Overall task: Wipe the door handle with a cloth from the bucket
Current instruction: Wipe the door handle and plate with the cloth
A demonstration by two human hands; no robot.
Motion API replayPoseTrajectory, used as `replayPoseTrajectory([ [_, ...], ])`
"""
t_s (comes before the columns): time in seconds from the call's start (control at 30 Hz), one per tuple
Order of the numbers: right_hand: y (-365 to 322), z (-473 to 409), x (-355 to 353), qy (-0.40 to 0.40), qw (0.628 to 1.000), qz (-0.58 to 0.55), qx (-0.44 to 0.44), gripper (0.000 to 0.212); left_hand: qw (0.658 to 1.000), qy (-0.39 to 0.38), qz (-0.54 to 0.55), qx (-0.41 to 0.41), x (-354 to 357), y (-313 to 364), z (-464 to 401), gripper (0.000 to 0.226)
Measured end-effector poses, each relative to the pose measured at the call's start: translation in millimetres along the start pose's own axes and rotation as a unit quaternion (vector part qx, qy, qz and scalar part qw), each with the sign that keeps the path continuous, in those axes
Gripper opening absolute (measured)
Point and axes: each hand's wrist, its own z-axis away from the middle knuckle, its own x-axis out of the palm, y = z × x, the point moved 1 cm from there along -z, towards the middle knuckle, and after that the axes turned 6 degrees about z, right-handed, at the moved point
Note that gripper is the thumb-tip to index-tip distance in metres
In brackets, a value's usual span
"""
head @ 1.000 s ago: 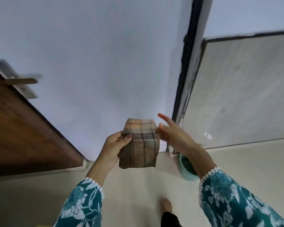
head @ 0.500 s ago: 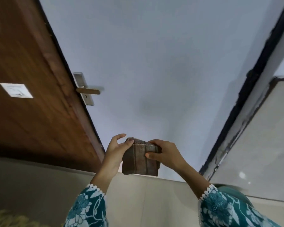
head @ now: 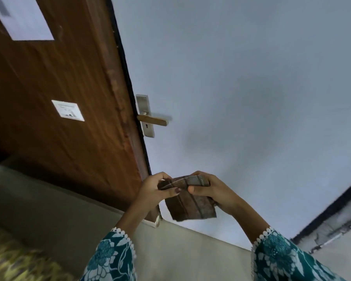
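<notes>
1. Both hands are up in front of the chest with a folded brown plaid cloth [head: 190, 201] held between them. It's in the lower middle of the view, off the floor, below and a bit right of the door handle [head: 152, 120].

2. Left hand [head: 153, 191]: its fingers [head: 162, 176] curl over the top left edge of the cloth and the thumb presses in from the near side, so it's pinching that upper fold.

3. Right hand [head: 213, 191]: thumb lies across the front of the cloth near the middle, the other fingers wrap round the back and right side. Clamped on the cloth too. The two thumbs sit just beside each other.

4. The cloth looks folded over at the top, with a flap hanging down under the hands. Darker stripes run along it.

5. The handle is a lever type, brownish, sticking out to the right from a silver backplate [head: 145, 116] with a keyhole under the lever. Well apart from the hands, nothing touching it.

6. It's mounted on a pale grey-blue door [head: 241, 88]. Left of it is brown wood panelling [head: 59, 78] with a white switch plate [head: 68, 110] and a white sheet [head: 22, 19] higher up, blurry.

7. Sleeves [head: 114, 258] are teal with a white floral print and white scalloped trim. Pale floor [head: 180, 254] below.
</notes>
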Motion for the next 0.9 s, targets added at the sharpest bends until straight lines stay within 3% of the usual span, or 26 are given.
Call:
replayPoseTrajectory([
  [0.07,0.0,-23.2,13.1,-0.004,0.999,-0.035,0.007,0.045,0.999,0.001,0.043,0.008,-18.6,-7.9,-16.8,0.023],
  [0.17,-2.1,-58.4,34.1,0.051,0.996,-0.07,0.031,0.029,0.997,-0.004,0.083,0.002,-49.6,-16.3,-41.4,0.022],
  [0.33,-22.2,-118.8,54.7,0.21,0.97,-0.097,0.068,0.02,0.992,0.057,0.11,0.0,-122.1,-22.2,-86.5,0.016],
  [0.5,-61.5,-159.4,51.6,0.355,0.922,-0.151,0.025,0.022,0.989,0.082,0.12,0.027,-172.5,-23.5,-119.8,0.011],
  [0.6,-80.6,-176.7,49.1,0.327,0.922,-0.206,-0.01,0.021,0.988,0.059,0.137,0.036,-178.0,-24.6,-136.1,0.014],
  [0.7,-85.5,-184.6,54.4,0.251,0.947,-0.201,-0.013,0.016,0.989,0.003,0.138,0.049,-169.8,-20.0,-143.0,0.031],
  [0.8,-79.7,-190.5,57.3,0.192,0.963,-0.186,-0.017,0.019,0.976,-0.066,0.206,-0.017,-161.7,-13.3,-147.8,0.05],
  [0.9,-65.9,-192.3,53.2,0.154,0.974,-0.158,-0.058,0.028,0.975,-0.081,0.204,-0.026,-156.0,-11.6,-152.1,0.039],
])
